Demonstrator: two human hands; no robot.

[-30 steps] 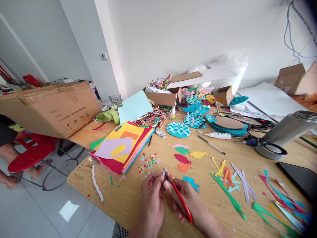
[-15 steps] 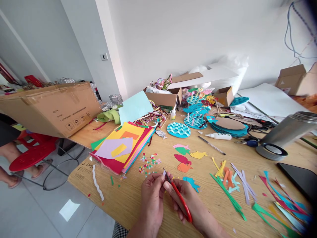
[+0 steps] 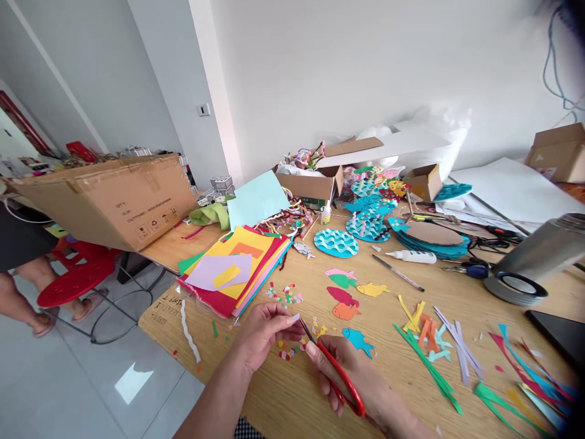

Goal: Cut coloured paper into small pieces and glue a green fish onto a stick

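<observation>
Between the thumb and fingers of my left hand (image 3: 267, 332) is a small piece of pale lilac paper (image 3: 296, 317). My right hand (image 3: 340, 366) grips red-handled scissors (image 3: 342, 378), their blades pointing up and left, close to the left fingertips. Beneath and beyond the hands lie little coloured paper dots (image 3: 287, 350) and yellow scraps (image 3: 321, 329). A blue paper fish (image 3: 359, 341) rests just above my right hand. Farther up are an orange fish (image 3: 346, 311), a yellow fish (image 3: 372, 289) and several other cut-out fish.
Coloured paper sheets (image 3: 237, 268) are stacked at left. Paper strips (image 3: 429, 360), a glue bottle (image 3: 414, 256), a pen (image 3: 397, 272) and a steel flask (image 3: 543, 256) lie to the right. A big cardboard box (image 3: 109, 201) and a person's legs (image 3: 27, 292) are at far left.
My left hand has moved left, away from the scissors, with the lilac piece in its fingers. The scissors' handles have spread apart. The camera view has shifted slightly left.
</observation>
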